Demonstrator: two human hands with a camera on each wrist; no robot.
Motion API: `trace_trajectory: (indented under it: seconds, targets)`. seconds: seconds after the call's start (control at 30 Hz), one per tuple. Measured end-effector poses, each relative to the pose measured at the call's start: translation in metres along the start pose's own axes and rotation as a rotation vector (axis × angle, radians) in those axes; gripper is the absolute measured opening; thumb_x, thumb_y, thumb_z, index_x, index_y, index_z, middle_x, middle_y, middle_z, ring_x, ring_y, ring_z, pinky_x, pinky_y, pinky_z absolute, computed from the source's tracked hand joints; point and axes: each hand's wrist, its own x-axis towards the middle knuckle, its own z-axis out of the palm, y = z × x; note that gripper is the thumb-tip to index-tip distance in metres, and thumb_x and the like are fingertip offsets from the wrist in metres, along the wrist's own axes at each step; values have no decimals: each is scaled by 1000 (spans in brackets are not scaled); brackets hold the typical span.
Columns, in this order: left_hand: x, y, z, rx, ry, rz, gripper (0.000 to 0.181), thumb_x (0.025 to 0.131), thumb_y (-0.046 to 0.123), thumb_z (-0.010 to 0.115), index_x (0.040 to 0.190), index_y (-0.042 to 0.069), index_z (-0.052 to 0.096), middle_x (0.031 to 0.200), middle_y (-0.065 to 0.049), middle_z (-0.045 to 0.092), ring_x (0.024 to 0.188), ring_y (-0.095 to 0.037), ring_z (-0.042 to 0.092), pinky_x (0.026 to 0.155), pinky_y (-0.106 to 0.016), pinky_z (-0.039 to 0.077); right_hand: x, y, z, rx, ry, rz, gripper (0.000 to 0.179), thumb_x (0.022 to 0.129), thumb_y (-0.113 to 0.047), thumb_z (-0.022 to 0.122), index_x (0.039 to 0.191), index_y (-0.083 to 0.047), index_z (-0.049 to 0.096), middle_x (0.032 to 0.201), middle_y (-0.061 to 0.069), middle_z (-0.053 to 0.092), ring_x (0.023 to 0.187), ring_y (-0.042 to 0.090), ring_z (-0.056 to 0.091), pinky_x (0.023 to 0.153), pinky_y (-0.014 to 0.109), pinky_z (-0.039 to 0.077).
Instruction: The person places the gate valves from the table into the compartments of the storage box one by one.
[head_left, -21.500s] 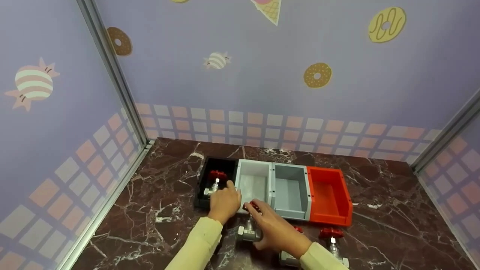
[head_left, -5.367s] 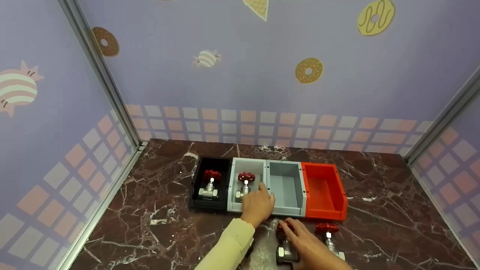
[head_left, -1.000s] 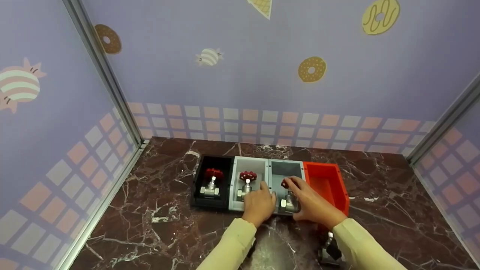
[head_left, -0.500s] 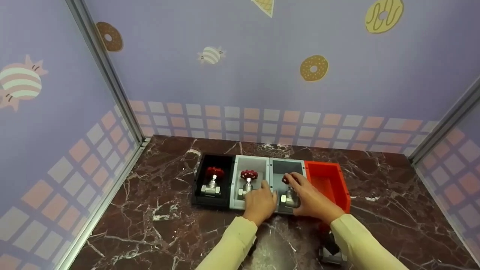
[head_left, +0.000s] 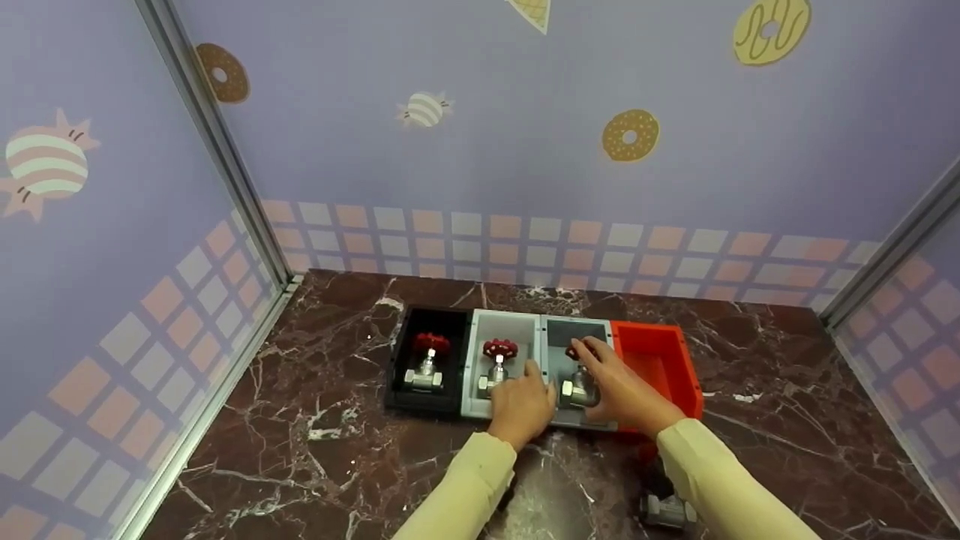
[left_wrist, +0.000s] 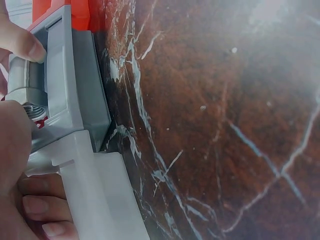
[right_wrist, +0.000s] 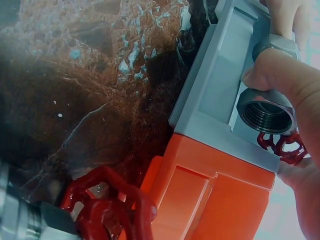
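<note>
My right hand [head_left: 626, 390] holds a metal gate valve with a red handwheel inside the grey bin [head_left: 579, 327]. Its thumb presses on the valve body [right_wrist: 265, 110], and its fingers are up at the handwheel [right_wrist: 285, 147]. My left hand [head_left: 521, 405] grips the adjoining walls of the white bin [left_wrist: 102, 192] and grey bin, fingers curled inside the white one. A second valve [head_left: 495, 369] stands in the white bin, partly behind that hand. Another valve [head_left: 425, 371] stands in the black bin [head_left: 397, 375] on the left.
An orange-red bin [head_left: 651, 352] ends the row on the right. One more valve [head_left: 667, 511] stands on the dark marbled table [head_left: 300, 465], partly hidden by my right sleeve [head_left: 724, 480]. Patterned panels [head_left: 525, 165] enclose the back and sides.
Earlier, the valves in the white and grey bins were on the table in front. Since then my left hand moved right from the black bin; lately the right-hand valve shifted slightly farther back.
</note>
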Motion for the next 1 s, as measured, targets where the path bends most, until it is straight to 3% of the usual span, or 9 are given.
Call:
trace_trajectory:
  seconds: [0.43, 0.7, 1.0]
  targets:
    - [2, -1, 2, 6, 3, -8, 33, 91, 43, 57, 93, 11, 51, 59, -6, 62, 51, -25, 61, 45, -40, 40, 10, 2, -2, -40, -23, -19, 108, 64, -9, 88, 152, -7, 27, 152, 24, 29, 136, 42, 38, 103, 52, 42]
    - [2, -2, 2, -3, -28, -11, 33, 93, 44, 54, 95, 11, 51, 62, -6, 63, 53, -25, 61, 46, -40, 40, 18, 2, -3, -57, -5, -36, 106, 61, -6, 87, 150, -3, 30, 148, 29, 33, 133, 45, 41, 103, 53, 42]
    - [1, 0, 2, 1, -22, -8, 33, 93, 43, 55, 96, 10, 51, 62, -6, 63, 52, -26, 61, 45, -40, 40, 25, 2, 0, -55, -38, 4, 104, 63, -4, 85, 150, -4, 30, 149, 27, 33, 128, 42, 47, 100, 50, 45]
